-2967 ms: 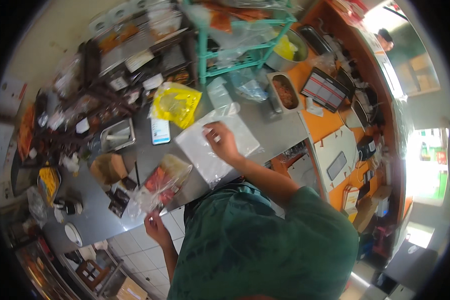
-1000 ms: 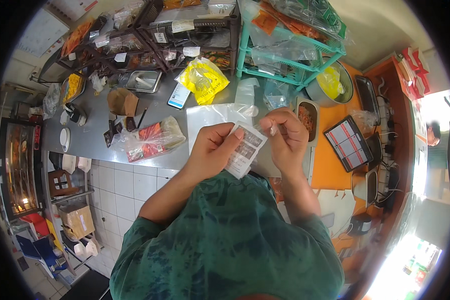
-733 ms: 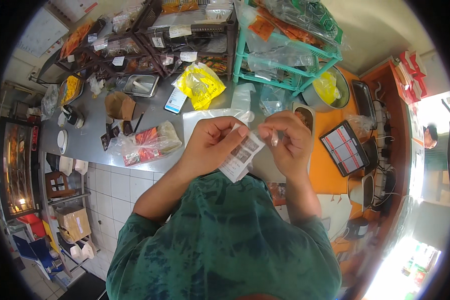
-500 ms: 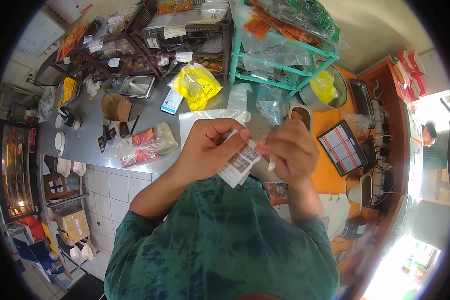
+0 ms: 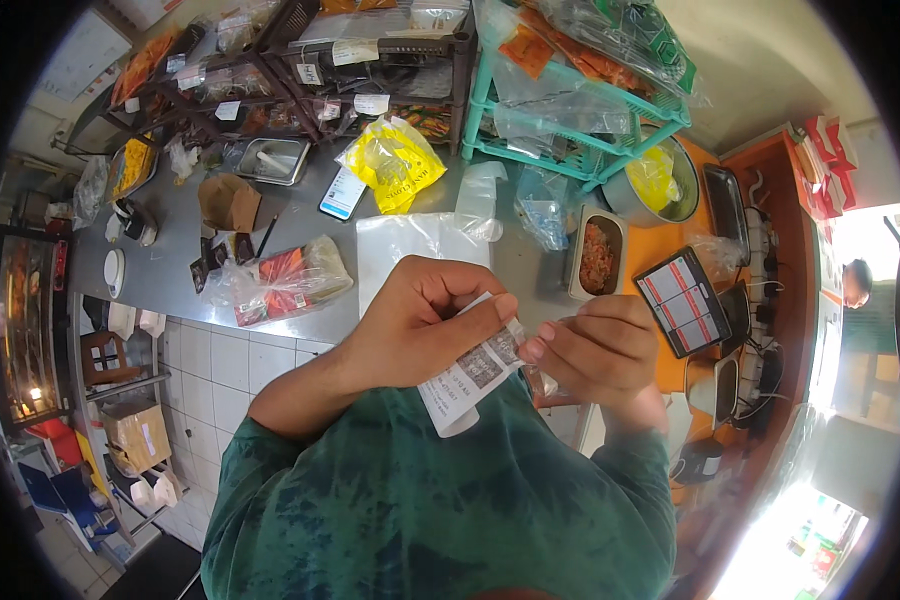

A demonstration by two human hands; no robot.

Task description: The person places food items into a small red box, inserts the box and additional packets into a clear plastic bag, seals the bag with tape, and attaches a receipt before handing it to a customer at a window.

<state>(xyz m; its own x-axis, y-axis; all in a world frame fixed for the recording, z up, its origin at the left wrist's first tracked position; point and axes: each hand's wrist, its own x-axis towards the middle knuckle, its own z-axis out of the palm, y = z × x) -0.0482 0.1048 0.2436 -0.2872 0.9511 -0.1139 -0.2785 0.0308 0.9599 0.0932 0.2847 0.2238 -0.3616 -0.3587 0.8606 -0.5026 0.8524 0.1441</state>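
Note:
In front of my chest, my left hand [image 5: 425, 325] is closed around a white printed paper slip [image 5: 457, 390], thumb on top and fingers curled beneath. The slip is folded or layered, and its lower end hangs loose over my green shirt. My right hand [image 5: 600, 350] meets it from the right, thumb and fingertips pinched at its upper right edge. Just beyond my hands a clear plastic sheet or bag [image 5: 400, 240] lies flat on the steel counter [image 5: 310, 225].
A bagged red packet [image 5: 285, 285], a phone [image 5: 341, 193] and a yellow plastic bag [image 5: 395, 170] lie on the counter. Behind stand brown crates [image 5: 370, 60] and a teal rack [image 5: 570, 160]. Rightward are a steel pan of chopped food [image 5: 597, 258], a tablet [image 5: 685, 300] and a pot [image 5: 670, 205].
My right hand has dropped and turned, uncovering the food pan; the thin white strip by its fingers no longer shows. The slip has tilted, its loose end now lower and more exposed.

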